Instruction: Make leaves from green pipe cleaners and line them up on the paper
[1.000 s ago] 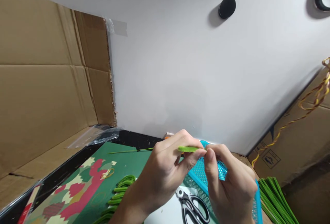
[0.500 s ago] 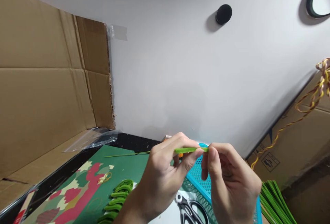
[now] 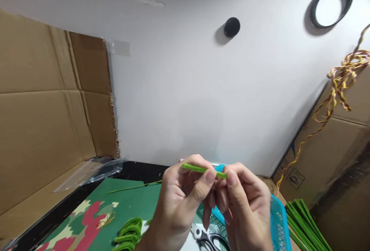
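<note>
My left hand [image 3: 185, 197] pinches a fuzzy green pipe cleaner [image 3: 194, 168] between thumb and fingers. At its right end, the thumb and fingertips of my right hand [image 3: 248, 204] close on the same piece. The held part looks thick and nearly straight, tilted slightly down to the right. A thin green strand reaches out left from behind my left hand; whether it joins the held piece is hidden. Below my hands lie grey-and-black scissors [image 3: 208, 240], partly covered. Several bent green pipe cleaners [image 3: 128, 232] sit stacked left of my left wrist.
A bundle of straight green pipe cleaners [image 3: 306, 224] lies at the right, beside a blue perforated basket [image 3: 280, 220]. A green patterned sheet [image 3: 124, 193] covers the left of the black table. Cardboard [image 3: 43, 120] stands at the left; twisted yellow-brown wire [image 3: 343, 77] hangs at the right.
The view has shifted a little, so the surroundings sit further left. My hands have drawn closer together, and the pipe cleaner now tilts down toward my right hand.
</note>
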Action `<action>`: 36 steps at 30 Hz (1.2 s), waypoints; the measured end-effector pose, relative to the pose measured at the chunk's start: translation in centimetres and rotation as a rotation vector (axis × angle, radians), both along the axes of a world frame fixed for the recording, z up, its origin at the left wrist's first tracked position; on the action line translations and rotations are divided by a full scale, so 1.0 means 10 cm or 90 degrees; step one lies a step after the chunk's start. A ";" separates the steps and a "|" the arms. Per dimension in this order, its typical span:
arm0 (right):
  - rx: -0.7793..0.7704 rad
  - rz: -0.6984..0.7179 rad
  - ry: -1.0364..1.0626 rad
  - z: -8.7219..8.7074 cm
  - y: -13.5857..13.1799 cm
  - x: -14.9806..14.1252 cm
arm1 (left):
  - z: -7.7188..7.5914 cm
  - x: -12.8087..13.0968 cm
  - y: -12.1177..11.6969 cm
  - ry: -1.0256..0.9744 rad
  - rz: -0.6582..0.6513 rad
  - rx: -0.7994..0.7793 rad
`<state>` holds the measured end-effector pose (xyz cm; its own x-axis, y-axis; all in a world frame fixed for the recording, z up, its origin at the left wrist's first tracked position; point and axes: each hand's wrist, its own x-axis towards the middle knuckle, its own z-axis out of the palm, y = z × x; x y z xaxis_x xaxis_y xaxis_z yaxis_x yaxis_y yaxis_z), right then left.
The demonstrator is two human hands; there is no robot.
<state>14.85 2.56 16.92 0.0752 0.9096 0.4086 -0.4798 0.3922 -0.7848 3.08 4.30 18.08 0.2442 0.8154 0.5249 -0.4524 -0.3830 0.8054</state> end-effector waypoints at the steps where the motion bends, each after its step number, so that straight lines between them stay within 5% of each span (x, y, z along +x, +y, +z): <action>1: 0.002 -0.002 0.009 0.01 0.01 -0.01 | 0.00 0.02 0.00 0.003 0.028 0.009; 10: 0.088 0.065 0.013 0.02 0.07 0.09 | 0.04 -0.01 0.00 0.044 0.106 0.024; 16: 0.149 -0.132 -0.132 0.07 0.00 0.08 | 0.09 -0.09 -0.06 0.074 0.131 0.066; 26: 0.090 -0.120 -0.159 0.13 -0.06 0.08 | 0.14 -0.21 -0.09 0.236 0.286 0.255; 36: 0.073 -0.140 -0.164 0.11 -0.02 0.08 | 0.13 -0.20 -0.07 0.277 0.322 0.288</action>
